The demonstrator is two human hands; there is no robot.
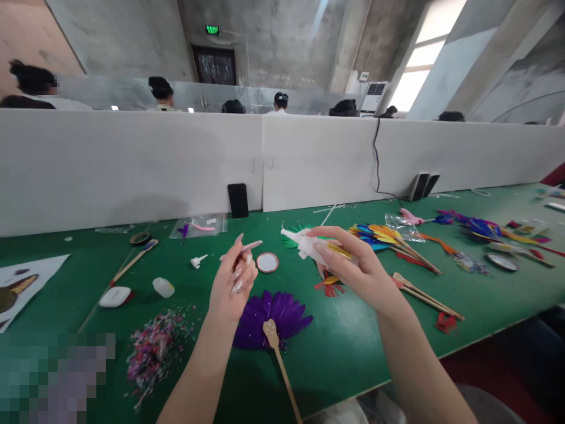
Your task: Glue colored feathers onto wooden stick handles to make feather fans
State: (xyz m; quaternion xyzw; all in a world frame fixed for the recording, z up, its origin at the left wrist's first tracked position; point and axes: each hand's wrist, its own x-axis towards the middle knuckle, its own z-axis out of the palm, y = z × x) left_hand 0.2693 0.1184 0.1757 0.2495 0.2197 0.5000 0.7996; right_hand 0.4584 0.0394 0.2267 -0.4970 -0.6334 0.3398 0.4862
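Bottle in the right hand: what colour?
The bottle is whitish with a yellow label, clearest in the head view.

I read left hand (236, 280) at far left edge of purple feather fan (291, 312), fingers bent into pinch; right hand (366, 274) beyond fan's right side, fingers arched in grip; bare forearms (200, 368) angle inward, flanking fan.

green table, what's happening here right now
A person's left hand holds a slim pink piece, while the right hand grips a white squeeze bottle, its nozzle pointing toward the left hand but apart from it. Between the forearms, purple feathers lie on the green table with a wooden stick resting over them.
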